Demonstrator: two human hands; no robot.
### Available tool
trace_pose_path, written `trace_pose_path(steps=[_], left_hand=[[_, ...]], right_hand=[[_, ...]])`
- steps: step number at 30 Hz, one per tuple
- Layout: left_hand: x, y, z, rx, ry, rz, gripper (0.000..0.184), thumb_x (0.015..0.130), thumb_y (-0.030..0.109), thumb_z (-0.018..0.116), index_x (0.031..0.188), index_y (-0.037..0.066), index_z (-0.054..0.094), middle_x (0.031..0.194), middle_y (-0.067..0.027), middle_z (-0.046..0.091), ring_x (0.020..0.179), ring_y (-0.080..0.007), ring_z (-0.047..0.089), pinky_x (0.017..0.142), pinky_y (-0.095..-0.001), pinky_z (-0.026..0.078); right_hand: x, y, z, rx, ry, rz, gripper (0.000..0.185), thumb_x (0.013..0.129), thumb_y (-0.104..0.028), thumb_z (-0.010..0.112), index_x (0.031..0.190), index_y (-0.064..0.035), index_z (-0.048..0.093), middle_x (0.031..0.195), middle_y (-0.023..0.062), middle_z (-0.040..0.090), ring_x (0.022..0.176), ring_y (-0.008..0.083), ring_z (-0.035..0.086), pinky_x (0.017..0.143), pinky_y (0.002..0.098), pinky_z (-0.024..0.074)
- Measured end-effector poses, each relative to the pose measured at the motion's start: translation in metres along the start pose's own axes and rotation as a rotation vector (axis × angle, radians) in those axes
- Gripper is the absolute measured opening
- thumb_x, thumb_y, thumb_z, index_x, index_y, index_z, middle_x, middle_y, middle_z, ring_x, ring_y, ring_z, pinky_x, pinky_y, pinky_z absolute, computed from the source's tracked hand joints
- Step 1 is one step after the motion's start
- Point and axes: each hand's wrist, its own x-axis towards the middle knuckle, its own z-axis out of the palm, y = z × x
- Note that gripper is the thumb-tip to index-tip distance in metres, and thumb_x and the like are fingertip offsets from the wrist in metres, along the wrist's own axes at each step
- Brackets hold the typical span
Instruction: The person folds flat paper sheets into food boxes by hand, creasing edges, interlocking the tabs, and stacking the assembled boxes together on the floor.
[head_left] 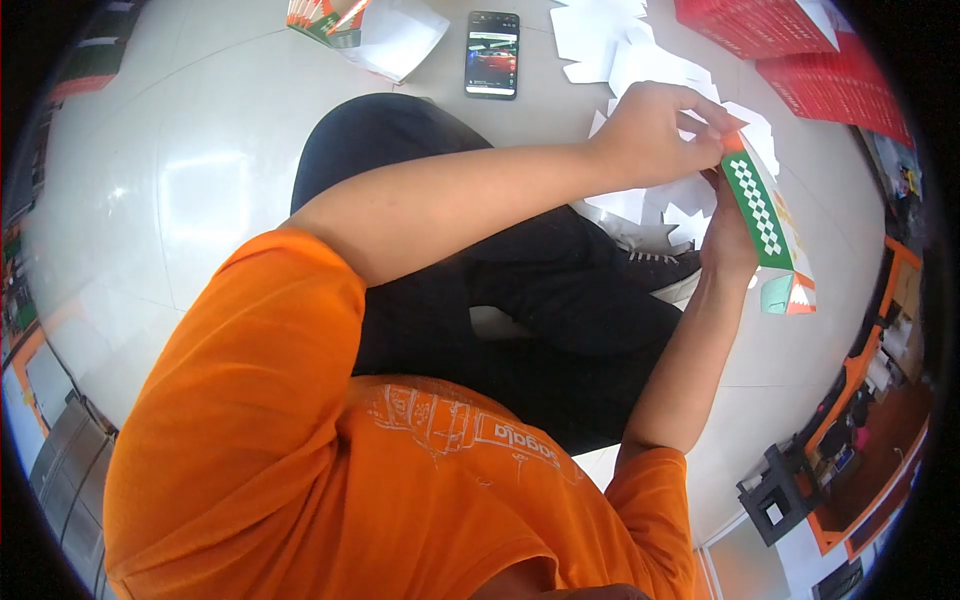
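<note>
A small folding carton, green with white diamonds and orange ends, is held out at the right above the floor. My left hand reaches across and pinches the orange flap at its upper end, thumb and fingers together. Gripping the carton's side from below is my right hand; its fingers are mostly hidden behind the carton. At the lower end, a pale green flap and an orange-and-white flap stick out.
White cardboard pieces lie in a loose heap beyond my legs. Red printed stacks stand at the upper right. A phone with a lit screen and another printed carton rest on the tiled floor. A black stool is at lower right.
</note>
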Motion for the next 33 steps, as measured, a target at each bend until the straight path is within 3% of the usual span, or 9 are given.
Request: trace_pose_path(steps=[4, 7, 9, 15, 18, 22, 25, 31, 33], left_hand=[[-0.001, 0.008, -0.003, 0.028, -0.006, -0.178, 0.025, 0.087, 0.017, 0.073, 0.105, -0.001, 0.072, 0.107, -0.0135, 0.074, 0.092, -0.0189, 0.072, 0.078, -0.0312, 0.057], [-0.002, 0.003, 0.0, 0.019, 0.047, -0.108, 0.025, 0.088, 0.017, 0.071, 0.105, -0.001, 0.071, 0.103, -0.0136, 0.074, 0.087, -0.0171, 0.071, 0.074, -0.0306, 0.056], [0.001, -0.002, -0.003, 0.043, 0.028, -0.15, 0.026, 0.089, 0.017, 0.071, 0.108, -0.001, 0.071, 0.103, -0.0135, 0.073, 0.084, -0.016, 0.071, 0.074, -0.0306, 0.056], [0.003, 0.0, -0.008, 0.026, -0.026, -0.178, 0.032, 0.088, 0.017, 0.072, 0.113, -0.003, 0.07, 0.11, -0.0123, 0.071, 0.07, -0.0161, 0.069, 0.07, -0.0285, 0.055], [0.001, 0.008, -0.009, -0.026, -0.054, -0.252, 0.03, 0.087, 0.019, 0.074, 0.109, -0.002, 0.073, 0.119, -0.0114, 0.068, 0.075, -0.018, 0.069, 0.072, -0.029, 0.055], [0.005, 0.002, -0.009, 0.285, -0.071, 0.079, 0.028, 0.086, 0.026, 0.078, 0.099, 0.002, 0.077, 0.127, -0.0106, 0.063, 0.098, -0.021, 0.067, 0.086, -0.034, 0.054], [0.005, -0.002, -0.007, 0.268, -0.064, 0.044, 0.027, 0.083, 0.029, 0.082, 0.096, 0.005, 0.079, 0.123, -0.0104, 0.066, 0.113, -0.0223, 0.062, 0.095, -0.0364, 0.051], [0.009, -0.003, -0.013, 0.182, -0.051, 0.066, 0.024, 0.085, 0.027, 0.081, 0.097, 0.006, 0.08, 0.114, -0.0117, 0.072, 0.109, -0.023, 0.066, 0.097, -0.0334, 0.051], [0.008, 0.003, -0.013, 0.069, -0.047, -0.079, 0.021, 0.085, 0.023, 0.081, 0.099, 0.007, 0.08, 0.114, -0.0119, 0.073, 0.105, -0.0241, 0.068, 0.096, -0.0334, 0.051]], right_hand=[[-0.002, 0.025, -0.008, -0.567, 0.017, -0.15, 0.026, 0.095, -0.003, 0.065, 0.119, 0.0068, 0.065, 0.111, 0.014, 0.069, 0.099, 0.0216, 0.068, 0.089, 0.0359, 0.0553], [-0.003, 0.012, 0.001, -0.409, 0.001, -0.133, 0.024, 0.095, -0.004, 0.066, 0.117, 0.0072, 0.066, 0.108, 0.0139, 0.07, 0.095, 0.021, 0.069, 0.086, 0.0353, 0.057], [-0.006, -0.008, 0.017, -0.072, -0.001, -0.05, 0.024, 0.096, -0.005, 0.067, 0.116, 0.0074, 0.066, 0.105, 0.0139, 0.07, 0.092, 0.0207, 0.07, 0.083, 0.0347, 0.058], [-0.008, -0.022, 0.027, -0.023, 0.123, -0.057, 0.024, 0.094, -0.007, 0.072, 0.112, 0.0078, 0.068, 0.1, 0.0146, 0.072, 0.086, 0.0205, 0.071, 0.078, 0.0339, 0.0595], [-0.008, -0.022, 0.025, 0.014, 0.125, -0.063, 0.025, 0.092, -0.007, 0.074, 0.111, 0.0085, 0.068, 0.1, 0.0146, 0.072, 0.086, 0.0205, 0.071, 0.078, 0.0337, 0.0593], [-0.007, -0.016, 0.018, -0.211, 0.151, -0.107, 0.028, 0.092, -0.013, 0.073, 0.11, 0.0073, 0.068, 0.098, 0.013, 0.072, 0.086, 0.019, 0.07, 0.077, 0.0301, 0.0547], [-0.005, -0.012, 0.018, -0.255, 0.171, -0.138, 0.025, 0.092, -0.014, 0.073, 0.108, 0.0059, 0.069, 0.097, 0.0119, 0.073, 0.084, 0.0177, 0.069, 0.076, 0.0294, 0.0538], [-0.006, -0.02, 0.018, -0.069, 0.088, -0.104, 0.026, 0.093, -0.01, 0.07, 0.112, 0.0074, 0.066, 0.1, 0.0143, 0.072, 0.085, 0.0199, 0.07, 0.077, 0.0306, 0.0557], [-0.006, -0.019, 0.019, 0.127, 0.05, -0.077, 0.027, 0.093, -0.007, 0.069, 0.115, 0.0087, 0.063, 0.102, 0.016, 0.071, 0.086, 0.021, 0.07, 0.077, 0.0311, 0.0566]])
